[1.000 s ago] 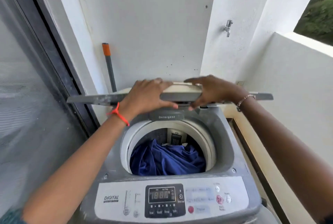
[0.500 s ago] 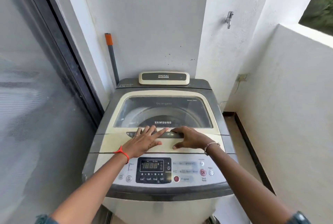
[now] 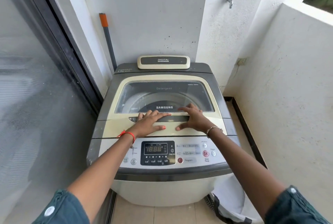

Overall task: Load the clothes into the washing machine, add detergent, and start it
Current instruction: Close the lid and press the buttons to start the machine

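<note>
**Current step.** The cream-framed glass lid [image 3: 180, 95] of the grey and cream top-loading washing machine [image 3: 162, 187] lies flat and closed. Judged from this, loading is finished and the start step is next. Whether detergent is in cannot be told. The clothes are not discernible through the glass.

**Next move.** One hand must lift off the lid and travel to the silver control panel [image 3: 191, 153] at the machine's 6 o'clock edge. The round red start/pause button [image 3: 205, 153] sits at roughly 5 o'clock from the right hand [image 3: 193, 118], with the small round power button [image 3: 213, 153] just beside it at 3 o'clock. A single fingertip press is called for.

**Hand pose.** The left hand [image 3: 149, 122] and the right hand rest palm-down on the lid's front band, over the dark handle recess. The fingers are extended and splayed, grasping nothing. Left fingers point toward 2 o'clock, right fingers toward 10 o'clock, and the thumbs are near each other.
</note>
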A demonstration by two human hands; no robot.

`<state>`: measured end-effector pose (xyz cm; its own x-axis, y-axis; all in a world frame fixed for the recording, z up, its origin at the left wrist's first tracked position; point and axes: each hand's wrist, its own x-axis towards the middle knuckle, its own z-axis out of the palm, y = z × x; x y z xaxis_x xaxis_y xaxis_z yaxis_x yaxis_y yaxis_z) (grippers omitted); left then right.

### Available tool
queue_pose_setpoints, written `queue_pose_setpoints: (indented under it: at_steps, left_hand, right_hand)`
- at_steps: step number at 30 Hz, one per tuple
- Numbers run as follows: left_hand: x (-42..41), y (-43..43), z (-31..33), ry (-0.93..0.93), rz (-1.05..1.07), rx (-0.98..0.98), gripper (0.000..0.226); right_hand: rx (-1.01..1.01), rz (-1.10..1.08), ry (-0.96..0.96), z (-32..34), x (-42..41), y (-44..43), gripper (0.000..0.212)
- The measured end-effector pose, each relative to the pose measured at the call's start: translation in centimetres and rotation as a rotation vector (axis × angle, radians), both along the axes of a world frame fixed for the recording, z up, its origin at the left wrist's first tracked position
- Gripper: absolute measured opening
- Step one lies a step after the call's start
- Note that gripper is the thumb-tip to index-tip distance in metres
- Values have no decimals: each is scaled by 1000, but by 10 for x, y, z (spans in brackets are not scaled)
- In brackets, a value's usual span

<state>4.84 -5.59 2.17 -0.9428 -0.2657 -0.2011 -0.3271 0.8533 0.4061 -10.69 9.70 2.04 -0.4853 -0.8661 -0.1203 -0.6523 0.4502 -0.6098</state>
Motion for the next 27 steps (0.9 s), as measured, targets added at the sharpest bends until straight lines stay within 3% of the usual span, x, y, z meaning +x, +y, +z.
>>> queue_pose_setpoints:
  at_steps: [4, 9, 12, 27]
  left_hand:
    - [0, 2, 3, 8, 37, 55, 46]
    - [-2, 9, 5, -59, 37, -98, 45]
    - [-2, 13, 2, -64, 52, -161, 46]
    - [5, 19, -8, 19, 75, -160, 49]
  right_hand:
    - [82, -77, 102, -8, 12, 22, 95]
    - [-113, -289, -108, -9, 16, 65, 100]
    - [-98, -405, -170, -18, 16, 98, 98]
    - [-170, -382, -333, -42, 16, 137, 93]
